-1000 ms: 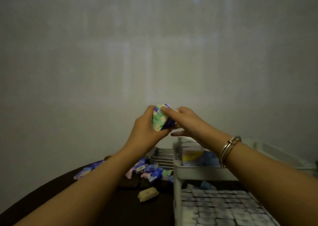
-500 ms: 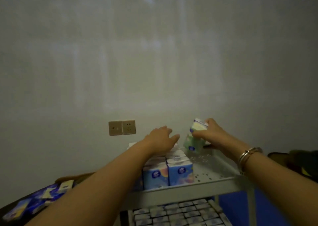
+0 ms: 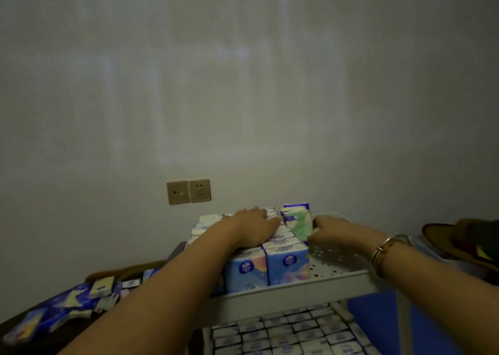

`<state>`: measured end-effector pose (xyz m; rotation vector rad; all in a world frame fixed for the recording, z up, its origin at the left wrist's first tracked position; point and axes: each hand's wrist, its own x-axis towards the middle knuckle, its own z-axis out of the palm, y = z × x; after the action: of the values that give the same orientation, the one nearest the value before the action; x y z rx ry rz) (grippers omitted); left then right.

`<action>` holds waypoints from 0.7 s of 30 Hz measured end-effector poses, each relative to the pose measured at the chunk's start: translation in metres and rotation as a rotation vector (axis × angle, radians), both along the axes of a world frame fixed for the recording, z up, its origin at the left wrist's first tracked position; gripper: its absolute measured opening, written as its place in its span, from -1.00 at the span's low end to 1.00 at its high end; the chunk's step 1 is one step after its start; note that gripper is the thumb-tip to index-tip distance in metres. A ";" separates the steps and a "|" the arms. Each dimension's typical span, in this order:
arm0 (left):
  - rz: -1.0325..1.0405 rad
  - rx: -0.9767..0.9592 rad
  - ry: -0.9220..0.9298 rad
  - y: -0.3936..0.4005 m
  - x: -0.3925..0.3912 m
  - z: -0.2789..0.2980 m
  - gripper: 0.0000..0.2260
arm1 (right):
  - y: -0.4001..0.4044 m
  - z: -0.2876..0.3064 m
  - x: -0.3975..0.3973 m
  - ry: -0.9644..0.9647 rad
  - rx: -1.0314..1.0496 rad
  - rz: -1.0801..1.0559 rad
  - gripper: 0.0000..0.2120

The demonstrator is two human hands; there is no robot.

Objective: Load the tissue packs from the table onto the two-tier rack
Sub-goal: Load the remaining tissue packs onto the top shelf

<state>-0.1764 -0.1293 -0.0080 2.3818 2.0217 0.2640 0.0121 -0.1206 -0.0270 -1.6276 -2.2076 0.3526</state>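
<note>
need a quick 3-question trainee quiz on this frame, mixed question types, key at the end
1. True or false: the left hand lies on top of the tissue packs standing on the rack's upper tier.
2. Which pack is the right hand touching? A) a yellow pack on the table B) the green pack at the right end of the packed rows C) a pack on the lower tier
3. Fill in: the loose packs not yet loaded lie on the dark ___ at lower left.

Key: 1 true; 2 B; 3 table. The lower tier already shows rows of packs.
</note>
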 end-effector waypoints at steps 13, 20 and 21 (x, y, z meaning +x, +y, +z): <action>-0.007 -0.007 -0.021 -0.014 0.006 0.006 -0.46 | 0.001 -0.009 -0.006 -0.226 -0.038 -0.023 -0.54; -0.045 0.260 -0.338 -0.047 -0.012 0.031 -0.54 | -0.034 0.029 -0.003 0.481 0.373 -0.080 -0.70; -0.055 0.302 -0.392 -0.054 -0.022 0.037 -0.57 | -0.046 0.039 -0.010 0.517 0.418 -0.031 -0.72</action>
<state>-0.1988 -0.1836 0.0286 2.2940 1.8366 1.0105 0.0024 -0.1662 0.0121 -1.1823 -1.7212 0.2456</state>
